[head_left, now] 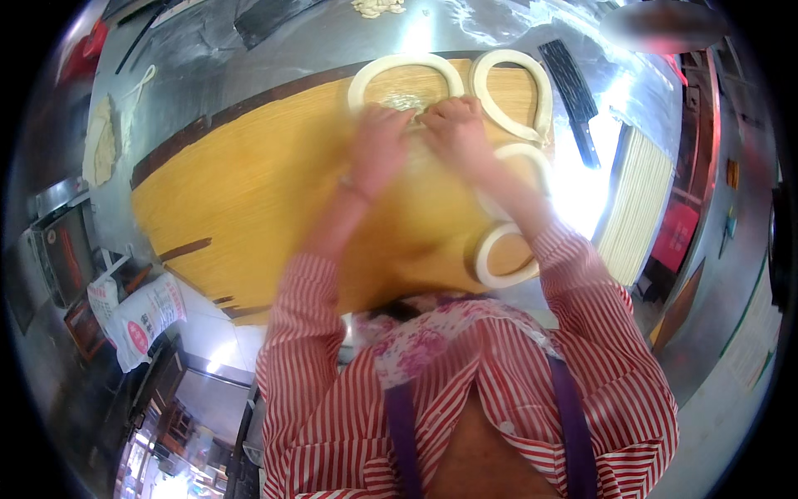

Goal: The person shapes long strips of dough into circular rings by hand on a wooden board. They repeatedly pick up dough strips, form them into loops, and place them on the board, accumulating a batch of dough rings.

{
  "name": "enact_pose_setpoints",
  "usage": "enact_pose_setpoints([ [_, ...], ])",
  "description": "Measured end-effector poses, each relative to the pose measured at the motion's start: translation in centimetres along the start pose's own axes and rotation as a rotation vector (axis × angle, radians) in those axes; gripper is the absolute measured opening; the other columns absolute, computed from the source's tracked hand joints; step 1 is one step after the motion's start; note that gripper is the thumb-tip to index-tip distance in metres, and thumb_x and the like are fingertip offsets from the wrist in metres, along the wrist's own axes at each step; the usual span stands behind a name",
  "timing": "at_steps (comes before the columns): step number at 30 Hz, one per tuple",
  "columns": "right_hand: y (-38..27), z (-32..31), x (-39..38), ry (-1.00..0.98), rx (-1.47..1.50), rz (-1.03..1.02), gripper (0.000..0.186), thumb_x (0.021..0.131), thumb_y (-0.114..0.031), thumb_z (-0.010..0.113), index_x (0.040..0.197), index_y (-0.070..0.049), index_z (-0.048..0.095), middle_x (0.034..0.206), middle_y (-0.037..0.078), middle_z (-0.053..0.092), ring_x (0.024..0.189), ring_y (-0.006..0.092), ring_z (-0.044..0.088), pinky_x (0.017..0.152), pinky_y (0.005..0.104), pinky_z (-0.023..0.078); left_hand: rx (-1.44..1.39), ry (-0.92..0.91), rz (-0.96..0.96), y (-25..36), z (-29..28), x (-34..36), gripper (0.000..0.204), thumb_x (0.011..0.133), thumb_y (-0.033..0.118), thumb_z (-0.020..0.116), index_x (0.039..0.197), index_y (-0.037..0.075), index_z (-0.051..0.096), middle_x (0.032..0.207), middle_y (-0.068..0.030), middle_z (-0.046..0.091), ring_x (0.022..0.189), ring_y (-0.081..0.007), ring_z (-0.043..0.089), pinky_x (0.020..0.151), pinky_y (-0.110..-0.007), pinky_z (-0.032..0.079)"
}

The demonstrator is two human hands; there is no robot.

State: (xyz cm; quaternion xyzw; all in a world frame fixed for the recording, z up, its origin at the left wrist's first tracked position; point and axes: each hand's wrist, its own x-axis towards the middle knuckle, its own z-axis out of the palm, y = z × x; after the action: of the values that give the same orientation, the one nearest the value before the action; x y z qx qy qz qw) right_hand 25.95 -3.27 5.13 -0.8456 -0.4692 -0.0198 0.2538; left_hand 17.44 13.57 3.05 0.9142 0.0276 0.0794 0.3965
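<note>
Yellow board (249,200); smooth, pale dough loop (407,60) in pinching grip of left hand (383,133) and right hand (455,125)

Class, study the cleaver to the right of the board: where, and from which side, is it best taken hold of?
Probably grip the cleaver by its handle, coming from the near side: the handle points nearward, while the broad blade extends away.
</note>
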Motion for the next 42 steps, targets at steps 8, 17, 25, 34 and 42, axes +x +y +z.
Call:
enact_pose_setpoints([
  [8,1.0,0.1,0.1,-0.018,0.038,-0.065,0.017,0.079,-0.017,0.077,0.093,-0.009,0.073,0.101,0.006,0.065,0.100,0.0235,0.059,0.098,0.0446,0.038,-0.014,0.052,0.000,0.5,0.3,-0.1,0.031,0.079,0.002,0.070,0.110,0.004,0.071,0.103,-0.0137,0.069,0.103,-0.0329,0.061,0.100,-0.044,0.045],
  [17,2.0,-2.1,-2.6,-0.147,-0.036,-0.081,0.028,0.078,-0.016,0.077,0.106,-0.013,0.073,0.116,0.004,0.063,0.111,0.0233,0.057,0.101,0.0434,0.035,0.034,0.113,0.198,0.2,0.2,-1.7,0.021,0.077,0.007,0.075,0.098,0.007,0.071,0.112,-0.0052,0.064,0.105,-0.0295,0.058,0.099,-0.044,0.044],
  [25,2.6,-1.4,-1.2,-0.061,0.013,-0.096,0.019,0.084,-0.014,0.074,0.102,-0.009,0.071,0.115,0.005,0.064,0.111,0.0238,0.057,0.099,0.0432,0.035,0.054,0.104,0.203,-0.5,0.5,-0.1,0.019,0.078,0.008,0.075,0.096,0.005,0.069,0.110,-0.0053,0.064,0.104,-0.0284,0.057,0.098,-0.042,0.043],
  [34,1.1,0.2,-0.9,0.036,0.130,0.141,0.010,0.089,-0.009,0.068,0.097,-0.006,0.071,0.115,0.005,0.066,0.110,0.0249,0.057,0.101,0.0426,0.033,0.024,0.168,0.164,-0.6,1.1,-0.2,0.013,0.079,0.010,0.076,0.089,0.005,0.071,0.115,-0.0040,0.066,0.105,-0.0269,0.058,0.099,-0.042,0.043],
  [42,-0.3,0.4,-1.0,0.067,0.206,0.230,0.007,0.085,-0.005,0.069,0.091,-0.005,0.073,0.118,0.005,0.064,0.114,0.0240,0.055,0.104,0.0440,0.031,-0.061,0.196,0.094,-0.7,2.0,-0.3,0.010,0.077,0.011,0.078,0.083,0.006,0.073,0.116,-0.0003,0.068,0.105,-0.0245,0.058,0.100,-0.041,0.041],
])
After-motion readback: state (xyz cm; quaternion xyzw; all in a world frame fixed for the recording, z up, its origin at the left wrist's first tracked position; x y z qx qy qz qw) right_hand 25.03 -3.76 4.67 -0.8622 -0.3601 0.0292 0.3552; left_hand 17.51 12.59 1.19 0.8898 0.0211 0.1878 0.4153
